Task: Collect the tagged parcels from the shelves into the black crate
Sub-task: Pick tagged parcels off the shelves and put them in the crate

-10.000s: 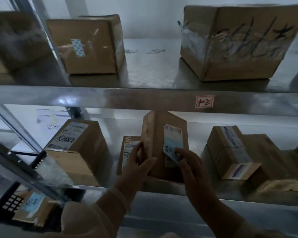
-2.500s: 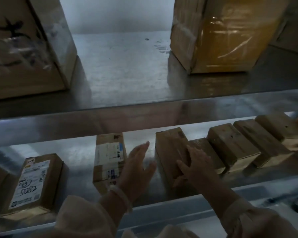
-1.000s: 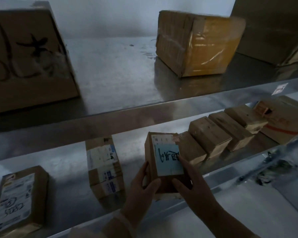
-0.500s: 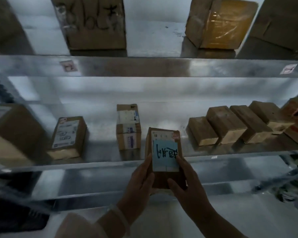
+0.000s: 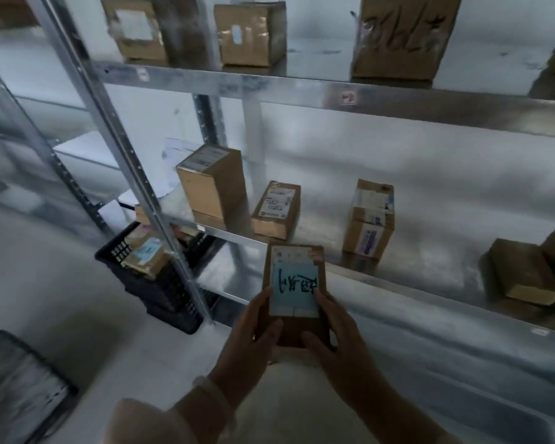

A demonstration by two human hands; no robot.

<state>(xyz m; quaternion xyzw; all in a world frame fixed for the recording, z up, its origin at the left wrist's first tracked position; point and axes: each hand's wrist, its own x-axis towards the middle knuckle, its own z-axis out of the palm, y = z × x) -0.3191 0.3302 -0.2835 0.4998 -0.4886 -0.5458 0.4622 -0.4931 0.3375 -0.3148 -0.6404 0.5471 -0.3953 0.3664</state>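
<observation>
A metal shelving unit (image 5: 302, 88) with perforated uprights (image 5: 135, 174) is seen against a plain white wall (image 5: 430, 161). The floor (image 5: 45, 283) is pale grey. The room is lit dimly, and soft reflections are shown on the shelves.

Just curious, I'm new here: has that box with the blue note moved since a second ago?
Yes. The box with the blue note has come off the middle shelf, toward the person, held in both hands in front of its edge.

A brown parcel (image 5: 297, 325) is marked by a pale blue tag (image 5: 293, 290) with black handwriting. The crate (image 5: 161, 283) is coloured black with a grid pattern, the shelves (image 5: 398, 100) silver-grey, and the sleeve (image 5: 148, 421) cream.
</observation>
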